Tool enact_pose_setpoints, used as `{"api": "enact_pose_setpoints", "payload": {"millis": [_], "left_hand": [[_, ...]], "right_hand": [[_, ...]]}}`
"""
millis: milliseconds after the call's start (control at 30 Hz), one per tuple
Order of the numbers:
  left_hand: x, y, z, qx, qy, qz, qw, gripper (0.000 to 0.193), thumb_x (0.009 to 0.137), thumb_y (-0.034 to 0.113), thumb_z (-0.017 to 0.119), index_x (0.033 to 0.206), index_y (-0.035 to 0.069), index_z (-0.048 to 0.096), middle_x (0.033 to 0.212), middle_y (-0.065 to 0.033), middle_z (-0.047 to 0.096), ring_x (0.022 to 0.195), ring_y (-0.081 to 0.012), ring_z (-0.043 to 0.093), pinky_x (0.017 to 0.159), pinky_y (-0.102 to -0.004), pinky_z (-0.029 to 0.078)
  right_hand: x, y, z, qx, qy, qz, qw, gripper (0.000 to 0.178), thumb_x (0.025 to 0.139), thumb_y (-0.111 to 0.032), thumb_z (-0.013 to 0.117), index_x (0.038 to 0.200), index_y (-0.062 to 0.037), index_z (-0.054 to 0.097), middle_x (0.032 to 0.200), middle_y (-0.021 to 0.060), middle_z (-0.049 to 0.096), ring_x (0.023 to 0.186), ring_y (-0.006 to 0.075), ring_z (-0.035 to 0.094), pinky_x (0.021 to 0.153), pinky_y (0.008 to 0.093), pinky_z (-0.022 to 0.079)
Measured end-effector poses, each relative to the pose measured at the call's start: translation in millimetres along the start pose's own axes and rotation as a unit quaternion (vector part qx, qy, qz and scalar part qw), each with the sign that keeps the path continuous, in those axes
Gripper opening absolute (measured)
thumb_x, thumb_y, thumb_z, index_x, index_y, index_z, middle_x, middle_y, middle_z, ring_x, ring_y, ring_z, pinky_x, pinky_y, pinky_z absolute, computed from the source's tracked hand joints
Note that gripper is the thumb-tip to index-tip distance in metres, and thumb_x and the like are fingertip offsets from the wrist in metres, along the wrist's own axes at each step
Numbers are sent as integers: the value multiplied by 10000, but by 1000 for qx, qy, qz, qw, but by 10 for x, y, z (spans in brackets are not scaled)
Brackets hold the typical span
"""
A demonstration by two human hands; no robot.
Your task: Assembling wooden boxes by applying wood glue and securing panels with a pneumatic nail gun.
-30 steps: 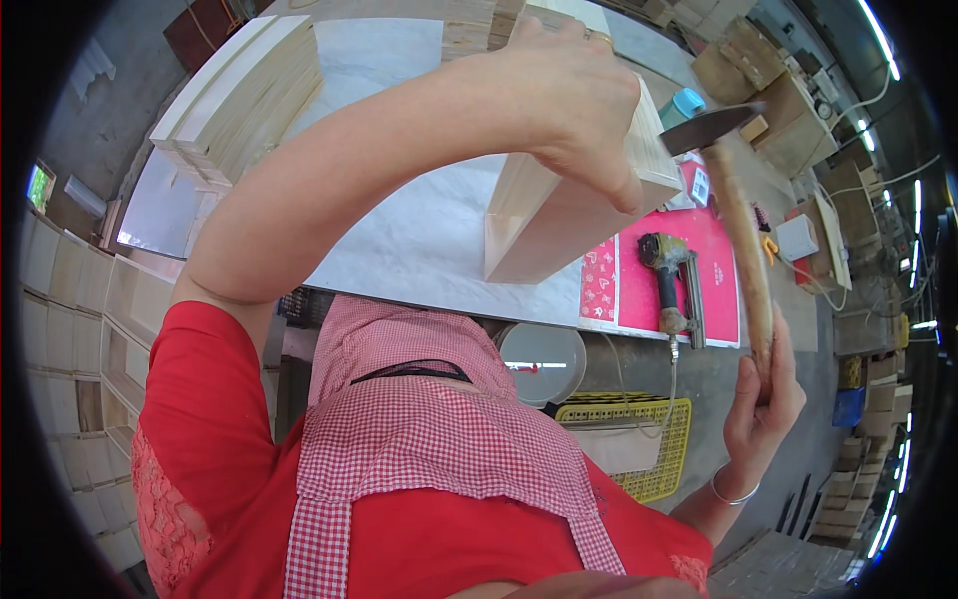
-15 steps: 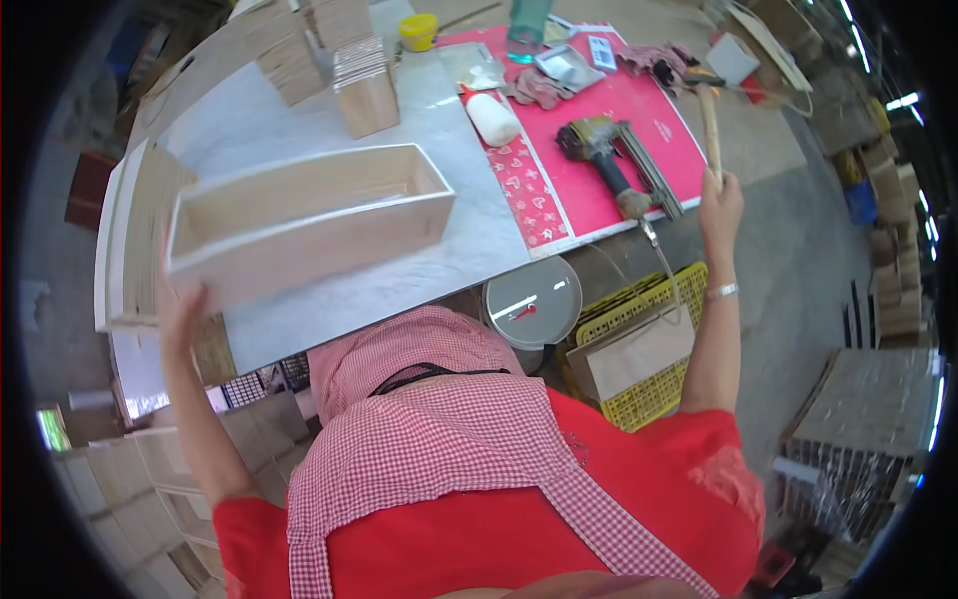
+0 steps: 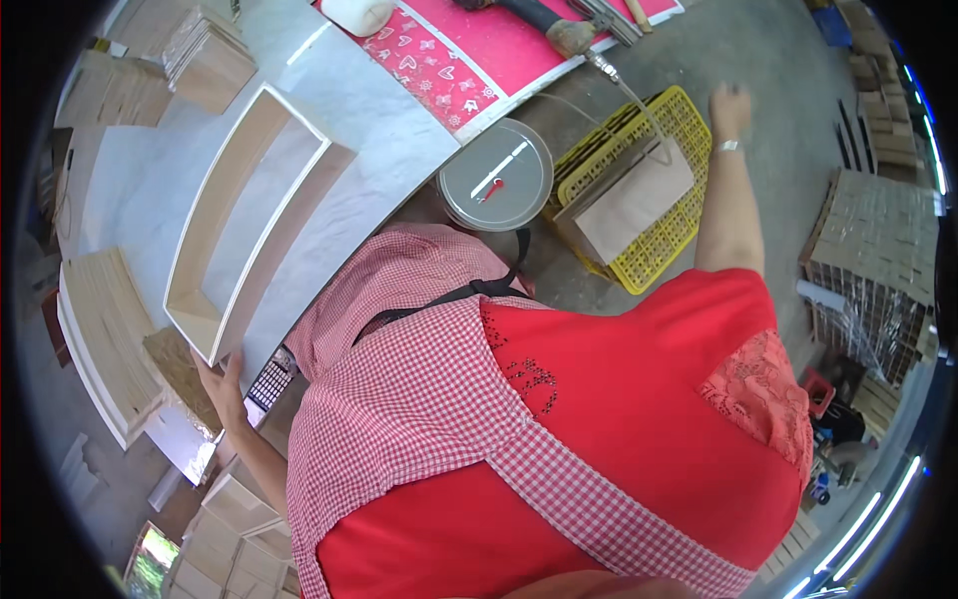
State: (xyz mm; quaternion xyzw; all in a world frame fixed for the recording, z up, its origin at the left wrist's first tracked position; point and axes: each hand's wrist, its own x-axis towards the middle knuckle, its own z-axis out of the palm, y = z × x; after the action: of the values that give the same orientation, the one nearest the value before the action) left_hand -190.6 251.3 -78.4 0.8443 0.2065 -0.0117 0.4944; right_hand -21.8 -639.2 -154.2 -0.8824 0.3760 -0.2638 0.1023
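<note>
A long, pale wooden box point(image 3: 275, 212) rests slantwise on the white, grey-veined tabletop point(image 3: 399, 110), its open side up. At the box's near left corner, my left hand point(image 3: 226, 387) grips the wood, fingers against its end. My right hand point(image 3: 731, 112) is held out in the air to the right, beyond the yellow crate point(image 3: 689, 112); it is blurred and its fingers cannot be made out. On the pink sheet point(image 3: 479, 40) a nail gun point(image 3: 567, 34) lies with its hose attached. Beside it shows a wooden handle point(image 3: 639, 14), cut off by the view's edge.
Stacked boards point(image 3: 112, 339) stand left of the box, with wrapped wood blocks point(image 3: 210, 62) behind. A white bottle point(image 3: 359, 12) is at the far edge. Below the table edge stand a lidded bucket point(image 3: 496, 170) and a wooden panel point(image 3: 639, 205) on the crate.
The box has swung round, its far end pointing away from me, my left hand still on it. My right hand has let go of the hammer, now on the table. The view has shifted right.
</note>
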Motion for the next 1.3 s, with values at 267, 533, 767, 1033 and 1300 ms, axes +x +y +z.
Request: {"api": "enact_pose_setpoints", "payload": {"millis": [267,533,767,1033,1300], "left_hand": [[-116,95,39,-43,50,19,998,762,842,-26,607,1523,6,264,1478,-129,423,1308,-244,457,1106,-367,323],[-126,145,97,-56,58,35,996,746,862,-11,591,1526,0,252,1505,-139,395,1322,-237,446,1110,-364,316],[-174,67,56,-81,63,49,994,698,895,17,595,1509,-38,267,1512,-157,386,1330,-240,440,1118,-364,305],[-131,-31,102,-116,51,72,989,625,920,35,597,1472,-74,324,1500,-172,397,1340,-243,433,1129,-364,296],[-581,-184,-67,-110,107,-39,987,577,881,75,667,1406,-41,455,1368,-159,543,1227,-238,543,1023,-336,429]], "right_hand": [[-2303,559,152,-138,-364,260,884,984,747,-763,577,1238,90,597,1307,289,568,1243,413,541,1065,435,408],[-2580,120,143,-170,-363,367,839,1287,609,-728,742,1447,124,264,1399,334,442,1320,430,442,1112,422,346],[-2690,487,-97,-42,-271,330,903,1237,594,-600,821,1422,140,276,1399,342,437,1317,427,446,1094,417,371],[-2557,708,-185,51,-211,286,933,1026,647,-416,868,1338,179,398,1342,268,535,1244,332,542,1043,377,431],[-1660,-234,-831,187,-80,103,974,410,836,-411,739,674,-38,679,639,72,654,578,171,590,553,340,502]]}}
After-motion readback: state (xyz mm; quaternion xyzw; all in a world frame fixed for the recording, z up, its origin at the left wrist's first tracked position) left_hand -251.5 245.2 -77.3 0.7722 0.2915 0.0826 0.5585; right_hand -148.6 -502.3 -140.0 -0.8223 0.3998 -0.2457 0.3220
